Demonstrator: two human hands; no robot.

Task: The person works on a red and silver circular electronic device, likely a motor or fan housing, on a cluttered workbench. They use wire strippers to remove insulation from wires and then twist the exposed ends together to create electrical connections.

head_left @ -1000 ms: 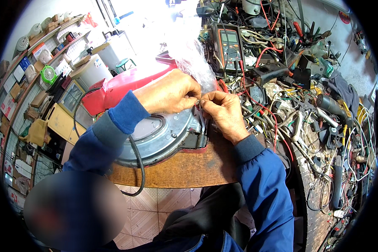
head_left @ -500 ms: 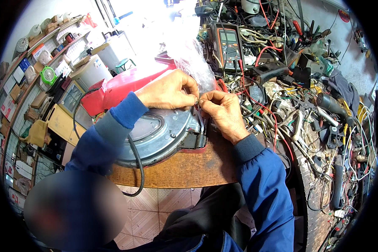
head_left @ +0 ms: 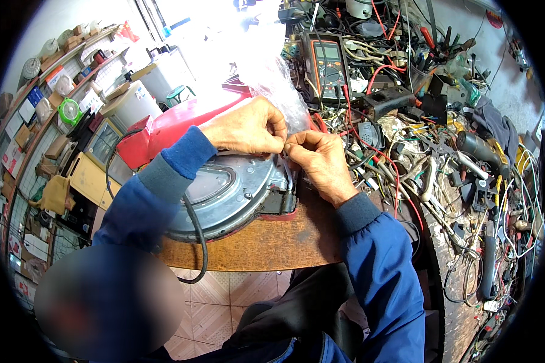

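My left hand (head_left: pixel 254 127) and my right hand (head_left: pixel 318 160) meet with fingertips pinched together over the right side of an appliance with a red housing (head_left: pixel 163 130). What they pinch is too small to make out, possibly a thin wire. Under them lies the appliance's grey round base plate (head_left: pixel 224 202), with a recessed dark compartment (head_left: pixel 278 199) at its right corner. A black cord (head_left: pixel 198 230) loops down from it over the wooden bench edge (head_left: pixel 254 254). Crumpled clear plastic (head_left: pixel 272 72) is just behind my fingers.
A tangled heap of wires, tools and parts (head_left: pixel 442 181) covers the right side, with a multimeter (head_left: pixel 330 66) at the back. Shelves with boxes (head_left: pixel 54 78), a green fan (head_left: pixel 69 110) and white appliances (head_left: pixel 127 106) stand at left. Tiled floor (head_left: pixel 212 302) shows below.
My pinched hands have shifted slightly up and left, staying together at the same part of the appliance. Little else differs.
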